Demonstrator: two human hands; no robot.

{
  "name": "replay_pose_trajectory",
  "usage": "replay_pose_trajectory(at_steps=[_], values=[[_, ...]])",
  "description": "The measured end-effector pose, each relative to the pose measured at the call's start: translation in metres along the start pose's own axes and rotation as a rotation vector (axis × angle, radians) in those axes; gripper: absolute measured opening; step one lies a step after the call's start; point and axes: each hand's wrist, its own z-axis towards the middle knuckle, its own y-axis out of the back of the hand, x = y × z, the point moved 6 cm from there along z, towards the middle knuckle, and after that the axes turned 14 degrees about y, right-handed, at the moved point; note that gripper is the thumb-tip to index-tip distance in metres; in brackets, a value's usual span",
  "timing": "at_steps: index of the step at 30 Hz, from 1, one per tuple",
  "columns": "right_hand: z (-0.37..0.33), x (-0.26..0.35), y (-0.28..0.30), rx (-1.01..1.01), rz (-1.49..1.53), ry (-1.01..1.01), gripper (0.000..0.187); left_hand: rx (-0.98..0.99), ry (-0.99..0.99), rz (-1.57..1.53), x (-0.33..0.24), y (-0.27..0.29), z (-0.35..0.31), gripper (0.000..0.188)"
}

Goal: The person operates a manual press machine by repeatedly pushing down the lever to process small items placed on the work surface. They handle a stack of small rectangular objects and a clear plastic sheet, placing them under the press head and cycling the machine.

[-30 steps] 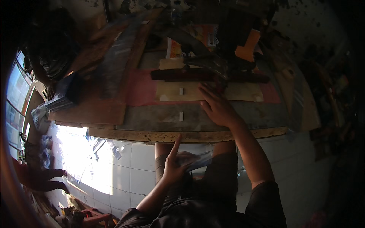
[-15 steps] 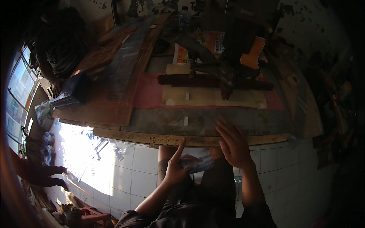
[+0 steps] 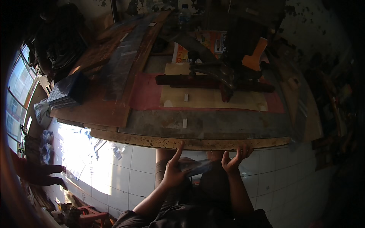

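Below the table's front edge, my left hand is closed on a small stack of clear bluish plastic sheets, held over my lap. Its thumb points up at the wooden edge. My right hand is at that same edge, farther right, fingers bent with the thumb apart, and no object shows in it. Ahead of both hands stands a dark hand-lever press with a long dark bar across a yellowish sheet. One small white strip lies on that sheet, another on the grey tabletop nearer me.
Pink material shows under the yellowish sheet. Brown boards carry a long clear strip and a stack of dark blue plastic pieces. An orange piece stands behind the press. Another person is at the far left.
My right hand has come down and back from above the tabletop to its front edge, and its fingers have bent. The left hand keeps the plastic sheets in nearly the same place.
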Motion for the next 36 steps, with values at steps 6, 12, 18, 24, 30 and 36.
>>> replay_pose_trajectory(at_steps=[6, 12, 18, 24, 30, 36], values=[[-0.006, 0.003, -0.017, -0.082, -0.099, -0.035, 0.074, -0.006, -0.027, 0.039, 0.003, 0.001, 0.001, 0.107], [-0.012, 0.003, -0.012, 0.002, -0.033, -0.043, 0.077, -0.001, -0.020, 0.053, 0.003, 0.001, 0.001, 0.109], [-0.014, 0.001, -0.014, -0.018, -0.063, -0.025, 0.078, 0.005, 0.000, 0.007, 0.007, 0.001, 0.000, 0.109], [-0.013, 0.004, -0.016, -0.023, -0.058, -0.048, 0.079, -0.006, -0.044, 0.037, 0.000, 0.001, 0.000, 0.109], [-0.015, 0.004, -0.017, -0.023, -0.056, -0.041, 0.079, -0.010, -0.019, 0.029, 0.003, 0.001, 0.001, 0.108], [-0.017, 0.003, -0.018, -0.030, -0.052, -0.041, 0.078, -0.014, -0.002, 0.024, 0.004, 0.000, 0.001, 0.110]])
